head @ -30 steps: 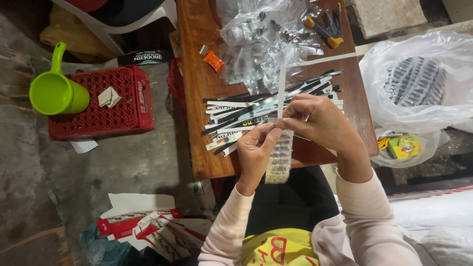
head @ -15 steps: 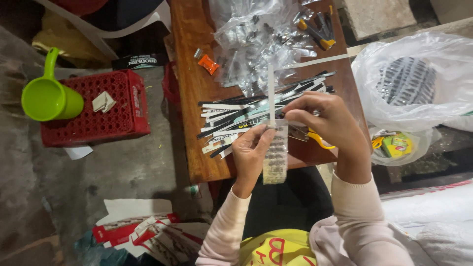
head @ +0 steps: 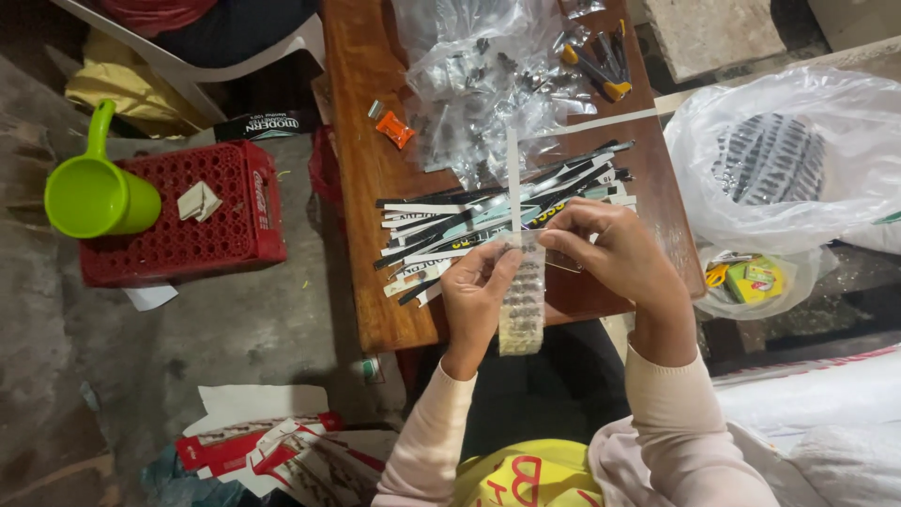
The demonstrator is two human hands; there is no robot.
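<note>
Above the near edge of the wooden counter (head: 361, 188), a narrow clear plastic packet (head: 522, 305) filled with small dark pieces is held upright between both hands. The left hand (head: 477, 299) is closed around its left side, thumb and fingers pinching the plastic. The right hand (head: 615, 255) is closed on the packet's top edge, where a thin white strip (head: 512, 178) stands up from it. Just behind the hands, a heap of black and white card strips (head: 469, 221) is spread on the counter, and crumpled clear bags (head: 479, 80) are piled beyond it, with a small orange object (head: 395, 130) beside them. On the floor to the left, a red crate (head: 178, 230) is seen with a green scoop (head: 94, 192) resting on it. To the right, a large white plastic bag (head: 798, 160) is placed.
</note>
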